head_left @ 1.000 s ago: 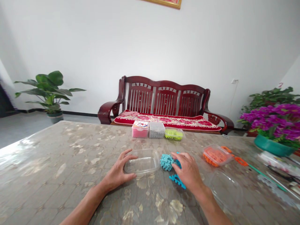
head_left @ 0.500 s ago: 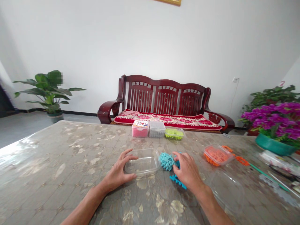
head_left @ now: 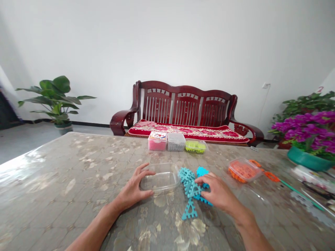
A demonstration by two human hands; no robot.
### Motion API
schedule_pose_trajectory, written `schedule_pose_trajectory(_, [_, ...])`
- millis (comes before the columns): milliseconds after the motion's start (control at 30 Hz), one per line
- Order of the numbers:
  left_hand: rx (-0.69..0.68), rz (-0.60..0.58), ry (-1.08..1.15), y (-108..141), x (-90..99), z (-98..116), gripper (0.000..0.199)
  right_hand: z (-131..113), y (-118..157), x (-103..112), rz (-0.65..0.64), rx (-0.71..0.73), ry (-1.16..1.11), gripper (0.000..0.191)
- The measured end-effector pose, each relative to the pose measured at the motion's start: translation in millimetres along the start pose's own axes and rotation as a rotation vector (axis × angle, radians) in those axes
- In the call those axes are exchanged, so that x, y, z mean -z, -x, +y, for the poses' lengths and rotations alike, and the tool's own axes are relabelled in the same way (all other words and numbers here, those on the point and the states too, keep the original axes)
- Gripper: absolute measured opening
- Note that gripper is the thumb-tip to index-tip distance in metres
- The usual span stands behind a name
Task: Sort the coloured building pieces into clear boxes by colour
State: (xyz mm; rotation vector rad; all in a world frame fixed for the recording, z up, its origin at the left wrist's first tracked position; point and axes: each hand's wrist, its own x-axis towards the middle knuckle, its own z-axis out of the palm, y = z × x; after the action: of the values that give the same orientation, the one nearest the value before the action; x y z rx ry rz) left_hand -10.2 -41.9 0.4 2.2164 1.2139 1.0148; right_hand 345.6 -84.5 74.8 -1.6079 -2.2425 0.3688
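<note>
A clear plastic container (head_left: 163, 188) rests on the table in front of me, with nothing visible inside. My left hand (head_left: 138, 183) grips its left end, thumb on the near rim and fingers over the far part. Just right of the container lies a loose pile of teal and blue toothed building pieces (head_left: 186, 174). My right hand (head_left: 216, 191) pinches a teal triangular building piece (head_left: 195, 189) at the pile's near side. Another teal triangle (head_left: 190, 210) lies closer to me. Brighter blue pieces (head_left: 202, 171) are partly hidden by my right hand.
Lidded boxes with pink (head_left: 157, 142) and grey (head_left: 176, 143) contents stand at the far edge, beside a tub of yellow-green pieces (head_left: 195, 146). To the right are a tub of orange pieces (head_left: 244, 170), a transparent lid (head_left: 255, 205), a green stick (head_left: 300, 195) and purple flowers (head_left: 311, 129).
The teal and blue pieces have spread out, and triangles now show at the near side. My right hand has shifted slightly right and now pinches a triangle. My left hand stays on the container.
</note>
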Motion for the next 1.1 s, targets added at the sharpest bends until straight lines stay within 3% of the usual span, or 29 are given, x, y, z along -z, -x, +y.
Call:
schedule_pose_trajectory(133, [-0.001, 0.005, -0.012, 0, 0.0, 1, 0.049, 1, 0, 2, -0.018, -0.006, -0.019, 0.035])
schedule_pose_trajectory(300, [-0.004, 0.015, -0.006, 0, 0.1, 2, 0.049, -14, -2, -13, 0.141, -0.156, 0.131, 0.02])
schedule_pose_trajectory(533, [0.019, 0.008, 0.032, 0, -0.2, 4, 0.059, -54, -6, -32, 0.117, -0.277, 0.44, 0.048])
schedule_pose_trajectory(767, [0.021, 0.031, 0.037, 1, -0.2, 9, 0.072, -57, -13, -41, 0.066, -0.313, 0.508, 0.05])
schedule_pose_trajectory(967, [0.012, 0.031, 0.066, 1, -0.7, 15, 0.08, -55, -8, -26, 0.131, -0.322, 0.475, 0.056])
schedule_pose_trajectory(1100, [-0.002, 0.045, 0.125, 1, -2.2, 15, 0.085, -67, -13, -13, 0.183, -0.16, 0.356, 0.062])
